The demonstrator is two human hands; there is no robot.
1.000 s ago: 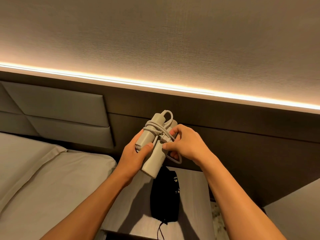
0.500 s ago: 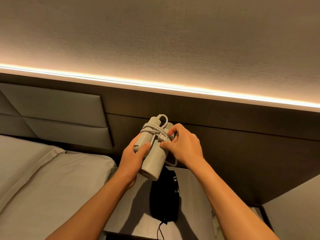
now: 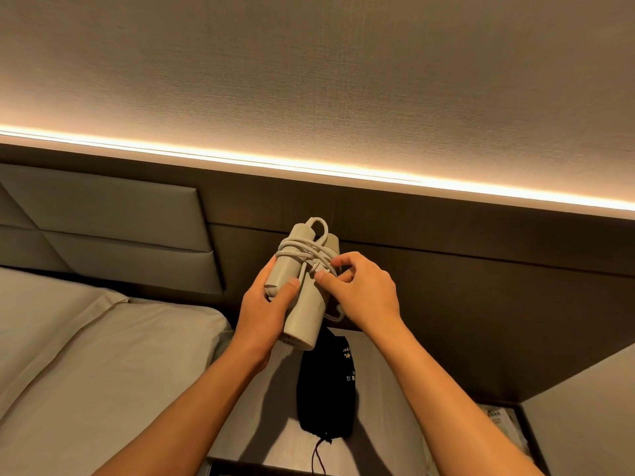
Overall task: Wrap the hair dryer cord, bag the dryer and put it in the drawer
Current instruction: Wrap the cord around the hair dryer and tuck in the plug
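One folded beige plastic hair dryer (image 3: pixel 302 304), with one pale grey cord (image 3: pixel 302 250) wound around it in several loops. One black fabric drawstring bag (image 3: pixel 326 393) on one light wood-grain surface (image 3: pixel 385 407). Two bare hands: one left hand (image 3: pixel 264 304), one right hand (image 3: pixel 364 293). One bed with pale sheets (image 3: pixel 103 355). One glowing light strip (image 3: pixel 309 166).
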